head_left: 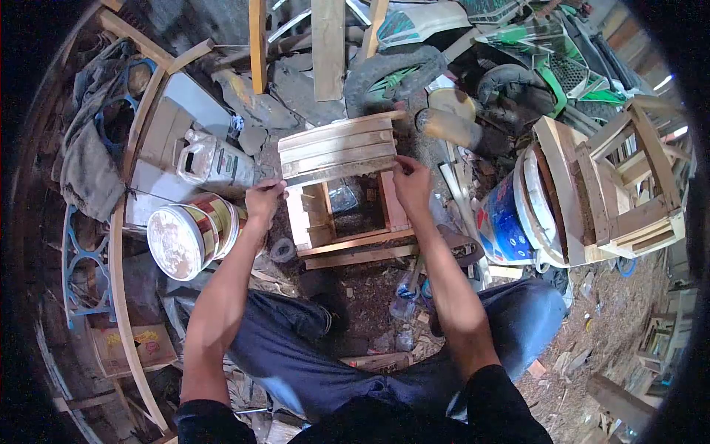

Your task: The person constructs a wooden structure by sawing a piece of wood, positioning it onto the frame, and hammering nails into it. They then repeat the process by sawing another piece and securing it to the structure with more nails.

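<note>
Between my knees stands a small wooden frame [360, 245], like a little stool or crate. Several pale slats [336, 146] lie side by side across its far part, while its near part is uncovered. My left hand [265, 201] pinches the left end of the nearest wooden slat [340, 172]. At the slat's other end, the fingers of my right hand [412, 186] are closed on it, close to the frame's right side. Through the opening, a clear plastic container [342, 198] shows in the shadow below.
To the left are a paint bucket [176, 243] and a white jug [216, 159]. On the right, a wooden frame piece [637, 214] lies against a blue bucket [505, 214]. A tire [403, 78] and green motorcycle parts [551, 63] are behind. Wood scraps litter the ground.
</note>
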Action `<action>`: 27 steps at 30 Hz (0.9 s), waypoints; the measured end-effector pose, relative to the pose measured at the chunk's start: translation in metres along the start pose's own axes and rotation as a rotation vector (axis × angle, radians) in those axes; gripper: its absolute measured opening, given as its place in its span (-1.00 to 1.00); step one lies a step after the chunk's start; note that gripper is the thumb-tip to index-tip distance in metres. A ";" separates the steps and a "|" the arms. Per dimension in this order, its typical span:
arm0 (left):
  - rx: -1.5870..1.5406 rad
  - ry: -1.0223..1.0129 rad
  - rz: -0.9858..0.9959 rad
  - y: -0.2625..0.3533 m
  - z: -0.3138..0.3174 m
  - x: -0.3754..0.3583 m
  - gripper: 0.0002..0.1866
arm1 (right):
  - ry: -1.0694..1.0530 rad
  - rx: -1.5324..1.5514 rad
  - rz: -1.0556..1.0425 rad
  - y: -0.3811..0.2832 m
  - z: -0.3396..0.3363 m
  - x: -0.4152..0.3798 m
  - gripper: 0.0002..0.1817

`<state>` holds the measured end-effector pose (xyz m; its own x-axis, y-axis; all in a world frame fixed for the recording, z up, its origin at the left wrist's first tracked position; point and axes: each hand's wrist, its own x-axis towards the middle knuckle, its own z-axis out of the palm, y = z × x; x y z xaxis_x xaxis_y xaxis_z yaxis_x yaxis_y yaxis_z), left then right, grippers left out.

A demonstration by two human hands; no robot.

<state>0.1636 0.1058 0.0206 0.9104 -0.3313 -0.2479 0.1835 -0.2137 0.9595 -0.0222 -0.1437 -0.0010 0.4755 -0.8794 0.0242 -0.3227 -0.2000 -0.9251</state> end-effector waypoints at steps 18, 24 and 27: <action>0.211 0.165 -0.007 0.013 0.013 -0.008 -0.93 | -0.064 0.077 -0.081 0.010 0.000 -0.001 -0.75; 0.005 0.133 0.022 -0.001 0.011 0.004 -0.92 | -0.066 0.083 -0.096 0.015 0.002 0.001 -0.72; 0.001 0.125 -0.043 0.001 0.009 0.007 -0.86 | -0.060 0.035 -0.212 0.019 0.004 0.005 -0.65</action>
<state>0.1663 0.0947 0.0185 0.9407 -0.2046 -0.2706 0.2236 -0.2260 0.9481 -0.0232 -0.1503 -0.0201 0.5775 -0.7920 0.1982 -0.1821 -0.3616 -0.9144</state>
